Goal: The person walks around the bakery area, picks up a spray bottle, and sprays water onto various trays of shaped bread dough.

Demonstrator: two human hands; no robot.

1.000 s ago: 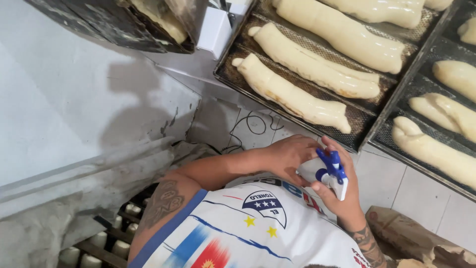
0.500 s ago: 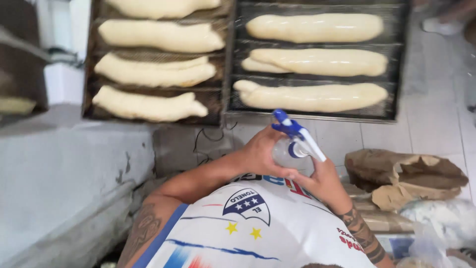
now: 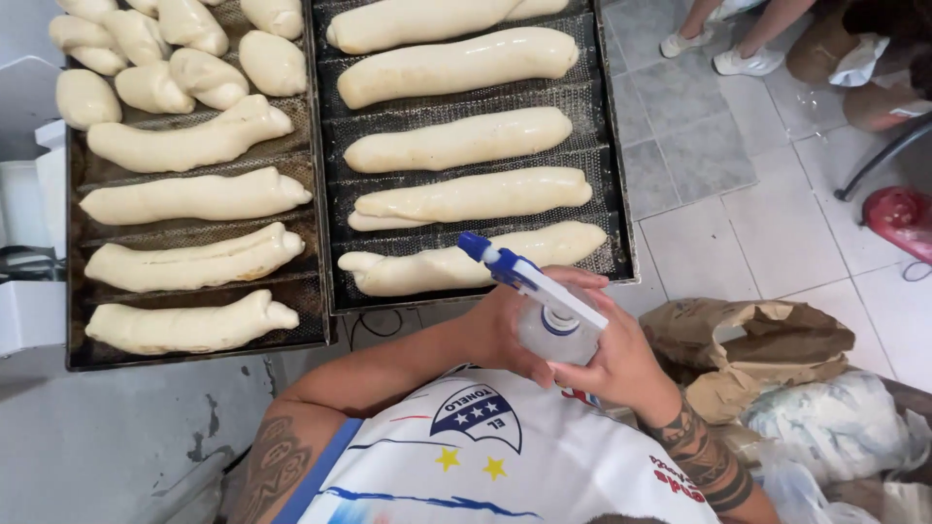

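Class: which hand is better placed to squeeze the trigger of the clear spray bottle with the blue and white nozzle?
Probably the right hand: it wraps the clear spray bottle just under the nozzle, while the left hand steadies the side.

White sleeveless shirt — blue trim, yellow stars (a crest too) — and tattooed forearms.

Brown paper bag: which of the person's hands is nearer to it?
Right. The right hand, on the spray bottle, is beside the brown paper bag; the left hand grips the bottle's far side, farther away.
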